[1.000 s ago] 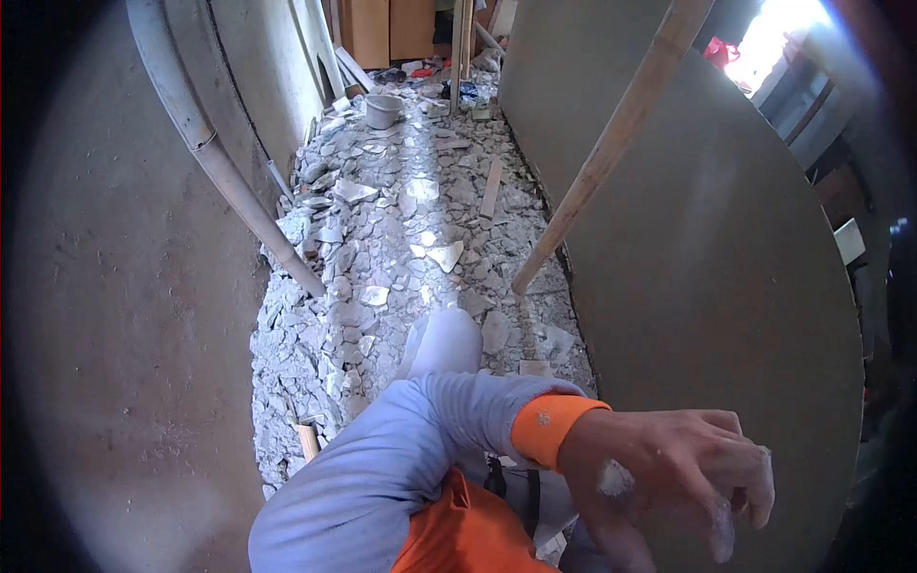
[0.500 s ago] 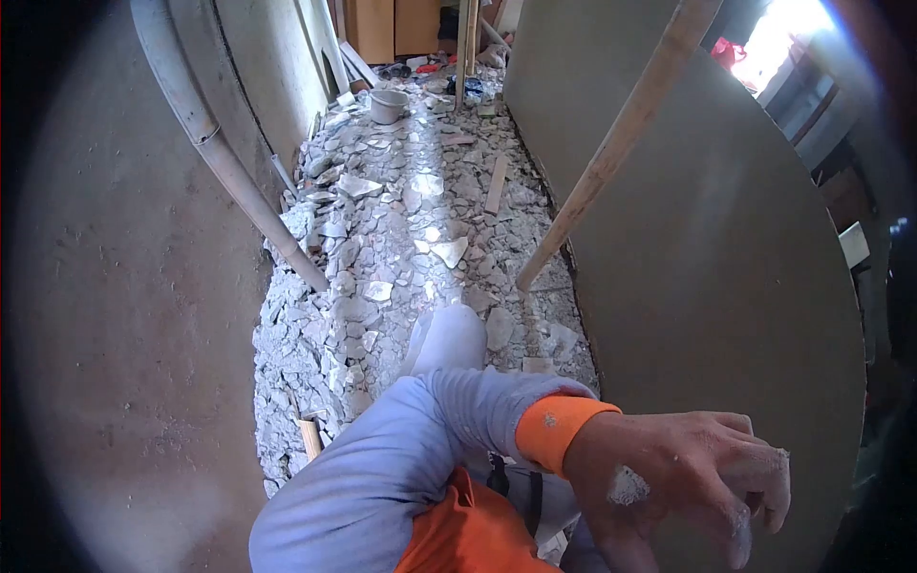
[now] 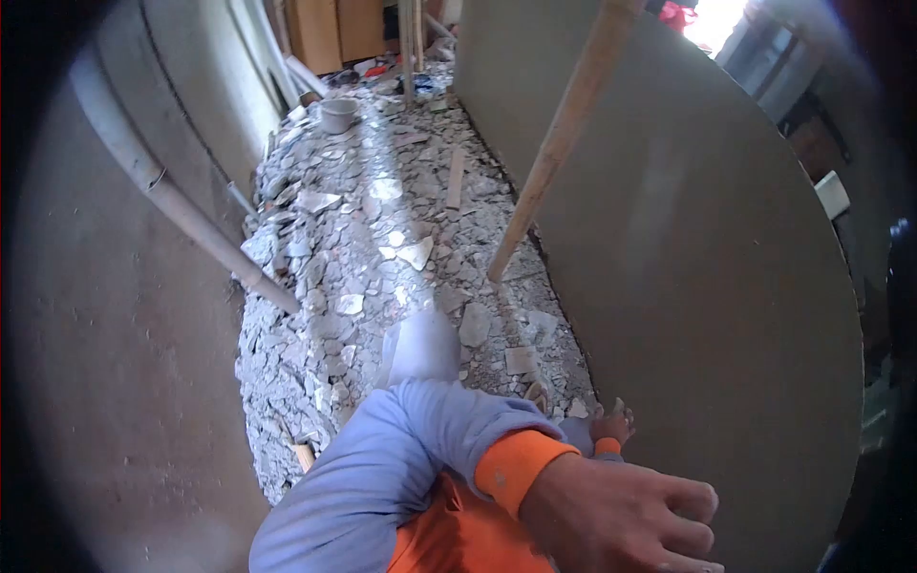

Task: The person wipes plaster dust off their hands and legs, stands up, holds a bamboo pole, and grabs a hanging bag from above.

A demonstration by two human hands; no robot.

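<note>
My left arm, in a grey-blue sleeve with an orange cuff, reaches across my body to the lower right. At its end my left hand [image 3: 621,516] shows its back, with the fingers curled in; whatever they hold, if anything, is hidden. Beyond it, close to the smooth grey wall [image 3: 707,296], is my right hand [image 3: 613,423], small in view, with an orange cuff and fingers apart. I see nothing in it, and cannot tell whether it touches the wall. A grey-clad leg [image 3: 420,349] rests over the rubble [image 3: 334,258].
A bamboo pole [image 3: 554,143] leans by the right wall, and another pole [image 3: 205,220] slants along the brown left wall [image 3: 143,344]. Farther off stands a pale bucket [image 3: 338,116]. A wooden strip [image 3: 456,179] lies among broken pieces.
The view has turned rightward, so the poles and bucket sit farther left. My left hand has moved down and left, its fingers more curled. My right hand has come into sight.
</note>
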